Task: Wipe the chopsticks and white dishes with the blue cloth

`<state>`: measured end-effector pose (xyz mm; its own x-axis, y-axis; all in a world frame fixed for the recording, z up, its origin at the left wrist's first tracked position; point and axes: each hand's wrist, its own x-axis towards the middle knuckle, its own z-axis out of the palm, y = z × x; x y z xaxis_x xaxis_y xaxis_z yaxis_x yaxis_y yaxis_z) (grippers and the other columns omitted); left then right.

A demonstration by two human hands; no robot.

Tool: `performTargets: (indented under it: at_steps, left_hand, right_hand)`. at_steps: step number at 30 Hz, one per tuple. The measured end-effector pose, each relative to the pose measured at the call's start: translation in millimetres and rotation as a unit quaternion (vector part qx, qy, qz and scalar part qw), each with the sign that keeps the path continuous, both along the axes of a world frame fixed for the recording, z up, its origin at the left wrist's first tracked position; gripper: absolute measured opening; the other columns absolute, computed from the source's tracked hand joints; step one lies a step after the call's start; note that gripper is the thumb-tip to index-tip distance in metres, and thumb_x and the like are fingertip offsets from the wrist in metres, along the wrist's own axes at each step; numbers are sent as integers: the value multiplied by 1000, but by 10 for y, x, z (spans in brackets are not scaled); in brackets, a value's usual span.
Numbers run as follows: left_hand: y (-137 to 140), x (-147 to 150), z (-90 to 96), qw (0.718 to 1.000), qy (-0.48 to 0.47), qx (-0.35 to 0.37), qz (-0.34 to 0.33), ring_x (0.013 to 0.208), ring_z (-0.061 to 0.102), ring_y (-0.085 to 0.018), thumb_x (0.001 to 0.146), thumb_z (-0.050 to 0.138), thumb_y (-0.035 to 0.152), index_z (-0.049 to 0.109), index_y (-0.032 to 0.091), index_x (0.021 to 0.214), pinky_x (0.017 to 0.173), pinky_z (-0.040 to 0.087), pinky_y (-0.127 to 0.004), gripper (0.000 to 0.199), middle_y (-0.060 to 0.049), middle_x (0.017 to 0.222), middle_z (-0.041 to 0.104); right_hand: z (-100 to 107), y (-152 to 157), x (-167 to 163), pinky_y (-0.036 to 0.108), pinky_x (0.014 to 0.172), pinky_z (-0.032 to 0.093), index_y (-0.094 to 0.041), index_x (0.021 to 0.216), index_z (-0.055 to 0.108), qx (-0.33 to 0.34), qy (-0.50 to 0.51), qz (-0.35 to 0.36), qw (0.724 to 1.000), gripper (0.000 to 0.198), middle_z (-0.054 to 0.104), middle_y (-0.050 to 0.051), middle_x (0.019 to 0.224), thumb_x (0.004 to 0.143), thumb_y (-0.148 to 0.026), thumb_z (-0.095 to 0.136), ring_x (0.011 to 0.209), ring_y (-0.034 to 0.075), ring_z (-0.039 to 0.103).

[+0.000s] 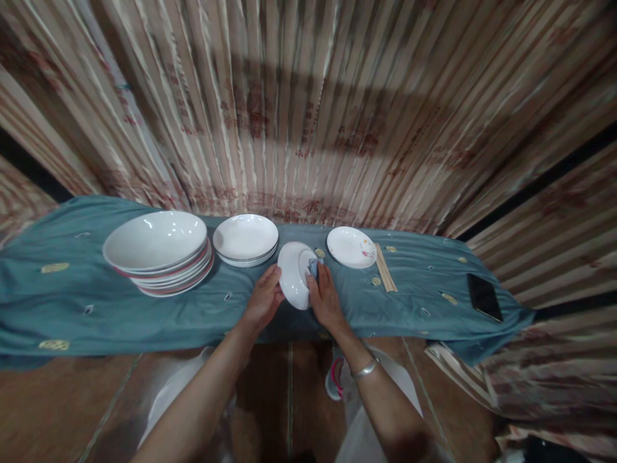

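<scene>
Pinching the plate (291,278)'s left rim above the worktop (409,315)'s front edge, your left grip (264,297) faces your right grip (324,294), closed over a cloth (314,265) against the underside.

A long cloth-covered table (409,315) is carrying, from left to right, a tall stack of white dishes (159,247), a lower stack of plates (245,238), a flowered plate (348,247), pale chopsticks (385,269) right beside it, and a black phone (484,296)
</scene>
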<state>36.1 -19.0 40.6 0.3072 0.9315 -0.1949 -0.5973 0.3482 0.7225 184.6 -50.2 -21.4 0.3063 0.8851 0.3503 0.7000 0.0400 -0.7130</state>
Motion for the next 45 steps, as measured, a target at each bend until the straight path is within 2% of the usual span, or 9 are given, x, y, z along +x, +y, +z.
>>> performTargets:
  at_steps: [6, 11, 19, 28, 37, 45]
  left_hand:
    - [-18, 11, 31, 1000, -4, -7, 10, 85, 70, -22, 58, 86, 39, 63, 15, 95, 78, 55, -32, 50, -5, 85, 74]
    - [-19, 3, 18, 1000, 1, -4, 9, 84, 69, -21, 64, 82, 37, 63, 15, 96, 77, 55, -31, 43, -5, 86, 73]
    - [-20, 3, 5, 1000, 7, 0, 8, 89, 68, -22, 66, 80, 37, 62, 15, 99, 77, 54, -31, 43, -6, 90, 72]
    - [-23, -2, -9, 1000, 14, 7, 4, 88, 69, -22, 68, 78, 38, 62, 14, 103, 76, 54, -30, 45, -7, 91, 73]
    - [-29, -9, -3, 1000, 27, 2, 10, 73, 68, -17, 67, 79, 40, 61, 16, 102, 58, 49, -22, 46, -4, 85, 73]
    - [-14, 21, -3, 1000, 7, 11, 24, 75, 66, -14, 66, 80, 36, 65, 17, 94, 65, 48, -21, 37, -2, 86, 73]
  right_hand:
    - [8, -127, 24, 56, 111, 34, -15, 146, 36, 11, -24, 30, 999, 60, 42, 18, 147, 97, -49, 33, 141, 30, 33]
    - [42, -278, -58, 56, 112, 33, -13, 148, 31, 8, -31, 22, 999, 63, 26, 20, 155, 97, -50, 34, 145, 31, 23]
    - [202, -482, -141, 54, 114, 31, -18, 152, 20, -12, -39, 46, 998, 63, 13, 16, 160, 98, -46, 35, 148, 29, 15]
    - [359, -706, -325, 51, 116, 30, -22, 154, 7, 10, -92, 110, 990, 66, 6, 11, 162, 98, -37, 38, 148, 27, 13]
    - [412, -758, -404, 50, 116, 31, -17, 154, 7, 31, -121, 139, 982, 68, 7, 15, 161, 97, -33, 41, 148, 27, 11]
    - [466, -753, -463, 52, 116, 29, -17, 154, 7, 58, -160, 164, 972, 69, 13, 16, 160, 97, -34, 42, 149, 28, 10]
